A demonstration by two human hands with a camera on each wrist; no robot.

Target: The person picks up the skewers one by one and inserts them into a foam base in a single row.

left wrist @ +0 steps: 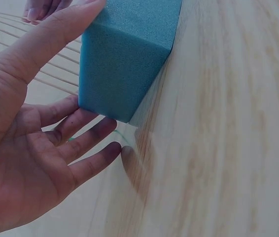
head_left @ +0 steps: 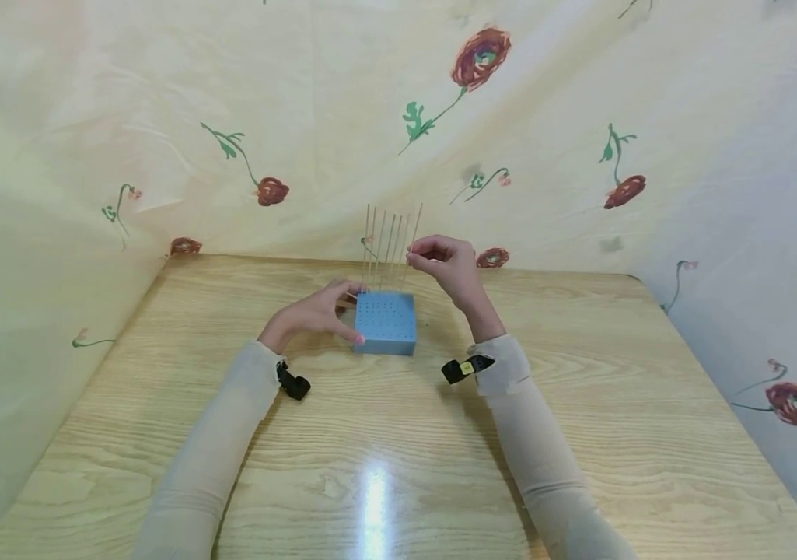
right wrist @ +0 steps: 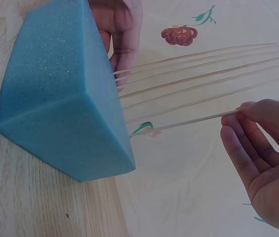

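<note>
A blue foam block with rows of small holes in its top sits on the table. Several thin wooden sticks rise in a row from its far edge. My left hand holds the block's left side, thumb at the front corner and fingers at the back, as the left wrist view shows. Between thumb and fingertips, my right hand pinches the rightmost stick partway up. In the right wrist view this stick's lower end meets the block's top near a corner; how deep it sits is hidden.
The wood-grain table reaches back to a flower-printed cloth hanging behind and at both sides. Each wrist wears a black strap with a camera. A bright light reflection lies on the near tabletop.
</note>
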